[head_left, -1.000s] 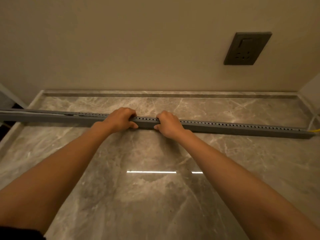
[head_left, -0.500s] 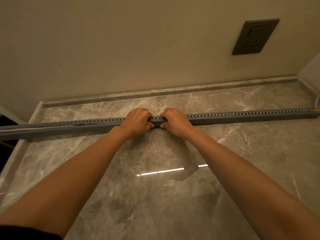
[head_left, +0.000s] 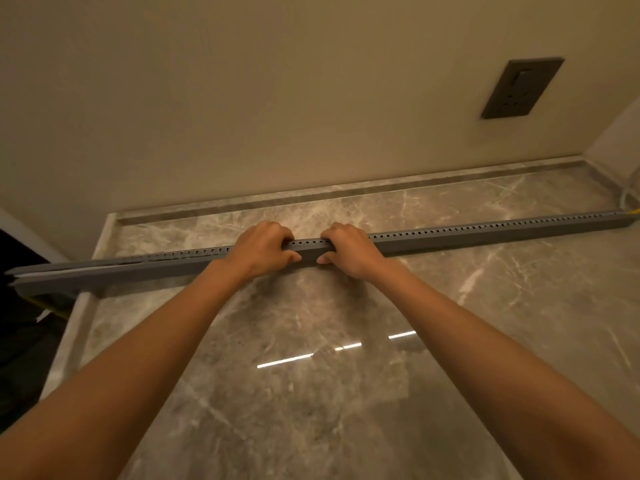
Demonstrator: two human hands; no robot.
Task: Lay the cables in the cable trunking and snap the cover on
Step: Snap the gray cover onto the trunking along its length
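A: While both arms reach forward, the left hand and right hand are curled over the cable trunking, fingers on the far top edge, thumbs on the near face. Both clamped on it, a short bare stretch between them.

B: Material?

A: Grey plastic, long, square-section, matte. Row of small slots along the top edge. At the left end a strip, looks like the cover, sits slightly lifted; can't tell if it's seated elsewhere.

B: Where does it lie?

A: Flat on the worktop, polished grey-brown marble with pale veins, glossy light streaks. Runs left to right, slightly diagonal, left end overhanging the worktop edge.

B: Cables?

A: Yellow cable poking out at the right end, just visible. Beige wall behind, dark socket plate upper right.
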